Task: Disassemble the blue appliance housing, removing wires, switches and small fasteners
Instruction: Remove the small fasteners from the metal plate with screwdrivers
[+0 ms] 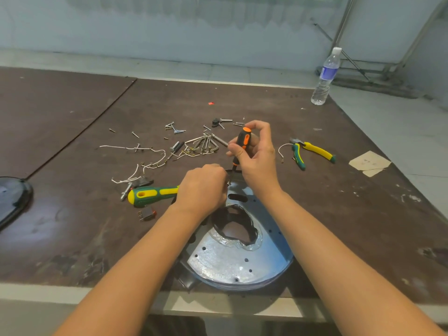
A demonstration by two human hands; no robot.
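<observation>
Scuffed brown worktable [242, 100], pale wall [194, 27] behind. Loose wires [126, 147] left. Left hand [202, 187] fingers curled at rim of blue housing [232, 263], which sits at the near edge; can't tell what they pinch. Right hand [257, 151] fingers wrap orange-black screwdriver [243, 141]. Water bottle [326, 76] at far right corner.

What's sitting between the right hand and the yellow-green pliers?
Head view: only a short curved white wire lies on the table between the right hand, which grips the orange-black screwdriver, and the pliers.

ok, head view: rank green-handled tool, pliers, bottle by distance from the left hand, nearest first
1. Green-handled tool: right beside the left hand, on its left.
2. Pliers: well off to the right.
3. Bottle: far back right.
</observation>
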